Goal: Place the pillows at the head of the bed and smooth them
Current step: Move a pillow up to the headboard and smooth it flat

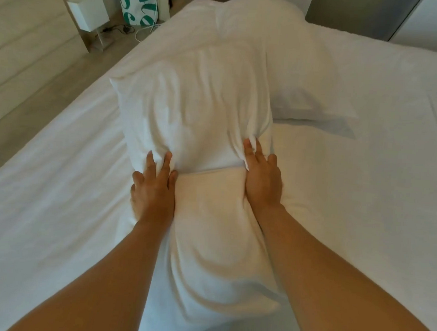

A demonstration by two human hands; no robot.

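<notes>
A white pillow [190,112] lies across the middle of the bed, blurred by motion. My left hand [153,187] grips its near edge with fingertips dug into the fabric. My right hand [261,178] pinches its near right corner, and creases fan out from those fingers. A second, cream-white pillow [220,237] lies lengthwise between my forearms, its far end touching the first one. A third white pillow [282,74] rests behind, toward the far end of the bed, partly hidden by the first.
The bed's white sheet [365,174] stretches wide to the right and to the left of the pillows. Beyond the left edge is wooden floor with a white lamp [88,11], cables and a white bag with green letters [137,4]. A grey panel [354,15] stands at the far right.
</notes>
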